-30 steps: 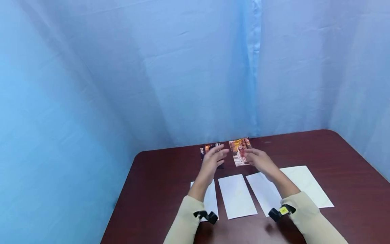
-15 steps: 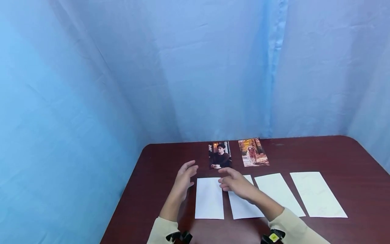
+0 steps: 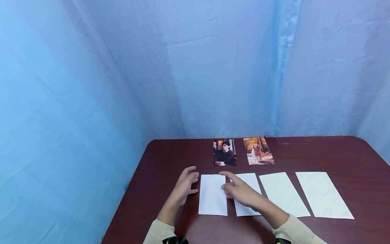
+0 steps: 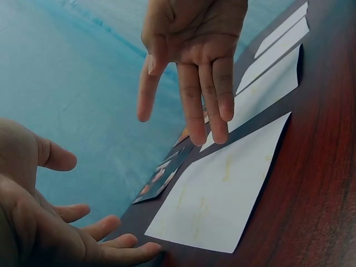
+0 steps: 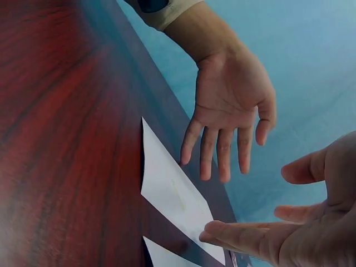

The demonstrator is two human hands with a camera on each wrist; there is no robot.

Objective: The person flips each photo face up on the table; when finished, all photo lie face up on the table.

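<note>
A row of white rectangular cards lies on the dark red table, the leftmost card [image 3: 212,200] between my two hands. My left hand [image 3: 183,184] is just left of that card, fingers spread and relaxed, holding nothing. My right hand [image 3: 242,191] hovers at its right edge and partly covers the second card [image 3: 248,181]; its fingers are extended and hold nothing. In the left wrist view, the leftmost card [image 4: 222,189] carries faint yellowish print, with the right hand [image 4: 194,61] above it. The right wrist view shows both palms facing each other, the left hand [image 5: 228,105] beyond the card [image 5: 175,189].
Two photo prints lie behind the row: one of a seated person with a cup [image 3: 224,154], one of a golden dog among autumn leaves [image 3: 258,152]. Further right are the third card [image 3: 284,195] and the fourth card [image 3: 324,195]. A blue curtain [image 3: 213,67] hangs behind the table [image 3: 161,162].
Both hands have drawn back from over the photo prints to either side of the leftmost card. The head view has shifted, so the prints and cards now appear further right.
</note>
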